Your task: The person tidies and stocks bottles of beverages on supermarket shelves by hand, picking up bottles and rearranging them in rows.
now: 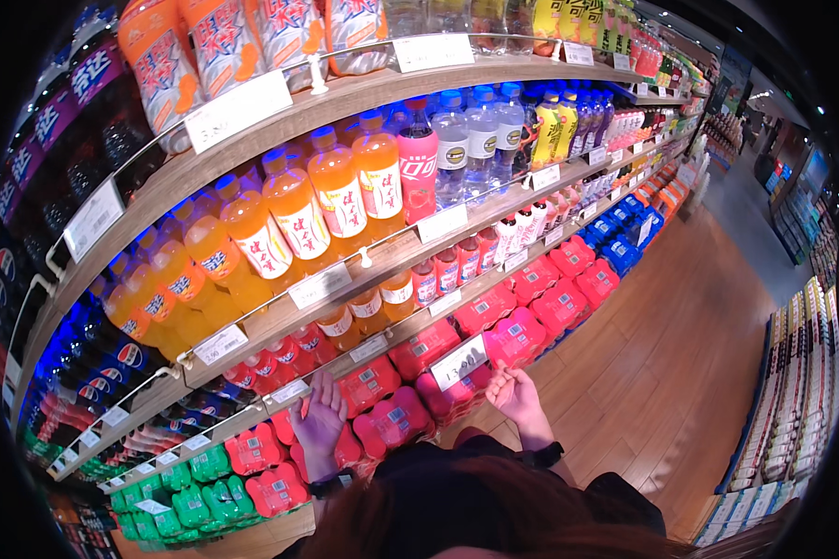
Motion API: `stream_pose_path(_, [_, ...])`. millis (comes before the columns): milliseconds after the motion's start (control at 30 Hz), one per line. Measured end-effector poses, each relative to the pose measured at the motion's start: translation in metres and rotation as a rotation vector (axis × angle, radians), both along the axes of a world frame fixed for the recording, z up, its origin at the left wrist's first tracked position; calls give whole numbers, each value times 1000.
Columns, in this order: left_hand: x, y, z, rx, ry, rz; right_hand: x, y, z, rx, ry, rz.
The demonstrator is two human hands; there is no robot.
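Observation:
My left hand (320, 414) is raised with its fingers apart and nothing in it, in front of the low price tags and red shrink-wrapped drink packs (393, 418). To the right, my right hand (512, 395) has its fingers curled, close to a large white price card (459, 363); whether it touches the card or the pink-lit pack (514, 337) behind cannot be told. Above the hands, shelves hold orange drink bottles (342, 202), a pink-labelled cola bottle (418, 168) and clear water bottles (452, 150). Each wrist wears a dark band.
A curved wooden shelf edge (419, 248) with wire rails runs across the view. Green bottle packs (210, 499) stand low at left, blue packs (622, 255) farther right. Wooden floor (643, 363) stretches along the aisle, with stacked cartons (783, 419) at the right edge.

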State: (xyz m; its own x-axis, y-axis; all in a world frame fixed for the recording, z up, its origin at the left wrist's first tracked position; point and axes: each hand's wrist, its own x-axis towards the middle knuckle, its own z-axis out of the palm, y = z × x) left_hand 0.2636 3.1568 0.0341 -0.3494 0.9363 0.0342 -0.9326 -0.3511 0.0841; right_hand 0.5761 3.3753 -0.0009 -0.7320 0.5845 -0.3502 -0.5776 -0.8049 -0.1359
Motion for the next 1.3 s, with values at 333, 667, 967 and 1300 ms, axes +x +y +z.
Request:
stream_pose_path(333, [50, 79, 52, -403, 890, -99, -46, 144, 195, 1273, -428, 22])
stream_pose_path(667, [95, 260, 128, -140, 1061, 16, -180, 250, 346, 2303, -946, -238])
stream_pose_path(967, [108, 376, 123, -236, 1023, 476, -203, 268, 337, 2426, -960, -238])
stream_pose_path(1300, [109, 388, 135, -254, 840, 412, -246, 286, 336, 2459, -982, -512])
